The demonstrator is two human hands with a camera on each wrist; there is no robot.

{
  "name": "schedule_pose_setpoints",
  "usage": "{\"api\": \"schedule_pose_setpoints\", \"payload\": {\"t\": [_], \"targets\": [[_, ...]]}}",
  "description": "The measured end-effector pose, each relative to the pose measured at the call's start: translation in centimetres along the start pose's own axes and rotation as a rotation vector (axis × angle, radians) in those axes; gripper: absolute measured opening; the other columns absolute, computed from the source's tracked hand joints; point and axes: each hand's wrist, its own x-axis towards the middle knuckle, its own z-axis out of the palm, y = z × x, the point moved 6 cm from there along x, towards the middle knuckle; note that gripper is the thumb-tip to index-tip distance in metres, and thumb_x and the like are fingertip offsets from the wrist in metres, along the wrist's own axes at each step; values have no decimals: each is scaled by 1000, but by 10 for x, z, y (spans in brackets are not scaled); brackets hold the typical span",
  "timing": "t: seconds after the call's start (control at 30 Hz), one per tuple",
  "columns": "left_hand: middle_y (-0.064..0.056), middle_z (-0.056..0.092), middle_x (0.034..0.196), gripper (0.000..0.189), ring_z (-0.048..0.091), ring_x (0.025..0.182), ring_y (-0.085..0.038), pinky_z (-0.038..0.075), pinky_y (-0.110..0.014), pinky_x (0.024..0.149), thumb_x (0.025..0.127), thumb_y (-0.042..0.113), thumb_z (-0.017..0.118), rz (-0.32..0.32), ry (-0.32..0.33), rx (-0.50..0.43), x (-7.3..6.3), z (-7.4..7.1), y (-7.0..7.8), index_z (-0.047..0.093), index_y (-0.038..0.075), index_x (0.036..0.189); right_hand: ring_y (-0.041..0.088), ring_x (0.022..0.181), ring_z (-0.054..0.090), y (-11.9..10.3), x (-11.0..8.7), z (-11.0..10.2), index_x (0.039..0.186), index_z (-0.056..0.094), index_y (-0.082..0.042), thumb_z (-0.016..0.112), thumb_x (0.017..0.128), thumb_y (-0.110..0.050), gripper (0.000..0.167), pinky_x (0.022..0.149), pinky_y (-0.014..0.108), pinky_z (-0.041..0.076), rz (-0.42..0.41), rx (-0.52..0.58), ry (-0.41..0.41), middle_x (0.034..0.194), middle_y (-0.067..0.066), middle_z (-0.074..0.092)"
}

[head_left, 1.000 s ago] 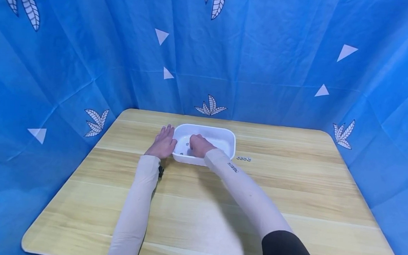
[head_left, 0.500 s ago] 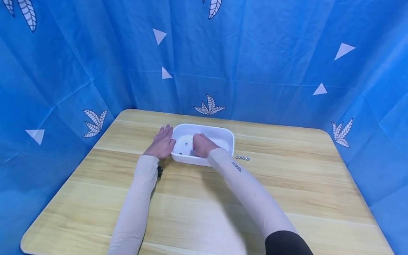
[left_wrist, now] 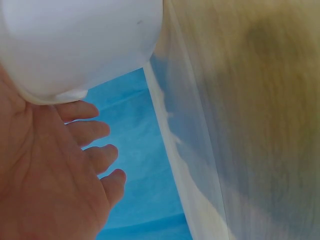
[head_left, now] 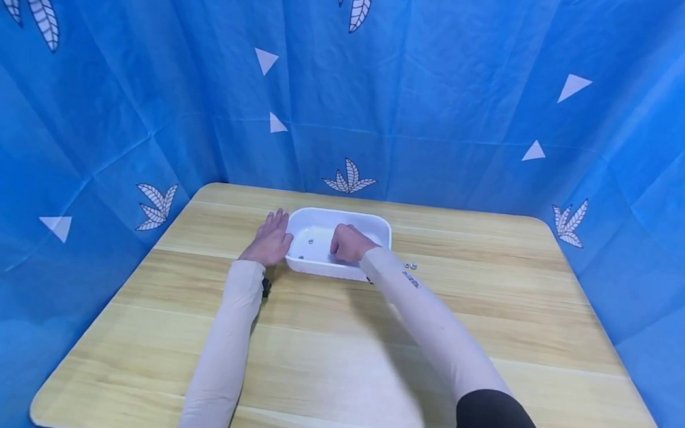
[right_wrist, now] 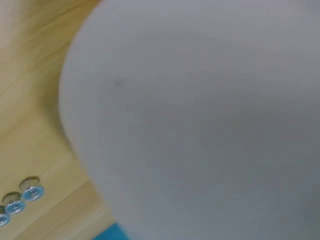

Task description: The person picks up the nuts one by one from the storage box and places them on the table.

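Note:
A white plastic tray (head_left: pixel 315 269) stands near the back of the wooden table. My left hand (head_left: pixel 266 241) rests against its left end with the fingers fairly straight; in the left wrist view the palm (left_wrist: pixel 55 170) lies along the tray's corner (left_wrist: pixel 100 45). My right hand (head_left: pixel 351 244) is inside the tray with its fingers curled down. Its fingertips are hidden, so I cannot tell what they hold. Two small metal nuts, one nut (head_left: pixel 311 241) and another nut (head_left: pixel 301 257), lie in the tray's left part.
Right of the tray, a short row of metal nuts (head_left: pixel 413 266) sits on the table (head_left: pixel 322 357), partly hidden by my right sleeve (head_left: pixel 431 311). Three nuts (right_wrist: pixel 31 189) show in the right wrist view. A blue curtain (head_left: pixel 443 115) surrounds the table.
My right hand has slid rightward inside the tray, and its sleeve now covers part of the nut row. The left hand stays at the tray's left end. The view has shifted slightly.

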Motion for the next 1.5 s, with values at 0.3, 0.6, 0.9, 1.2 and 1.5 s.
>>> {"api": "schedule_pose_setpoints", "payload": {"t": [0.3,0.6,0.9,1.2,1.5], "targets": [[-24,-2,174,68,-5,162,-43,6,-59,132,107,29,25,0,0,6,-2,0,1,7,-5,163,29,118,72,0,-15,-11,109,80,-2,73,88,3,22,102,37,59,29,13,-14,113,14,79],[-24,-3,173,69,-5,162,-44,5,-60,132,106,29,25,1,-5,-3,1,2,-1,7,-5,164,26,112,73,6,-22,-19,106,81,-2,76,86,1,21,100,36,59,33,-24,-21,108,12,81],[-23,-3,174,68,-5,162,-43,4,-58,133,108,28,26,0,2,-8,-1,-1,1,7,-5,164,26,106,73,10,-33,-33,102,82,0,77,83,2,19,96,34,60,25,-56,2,104,14,81],[-23,-4,174,68,-6,162,-42,4,-58,133,107,30,25,-11,-5,-5,0,0,0,6,-4,164,25,103,73,18,-42,-44,100,82,1,75,83,4,18,115,44,49,23,-63,17,101,13,81],[-24,-4,174,68,-6,162,-43,4,-59,132,108,29,25,-1,-8,-4,-1,0,1,6,-5,163,28,102,72,28,-51,-54,104,81,3,76,84,2,21,91,36,62,49,-48,8,107,17,80]]}}
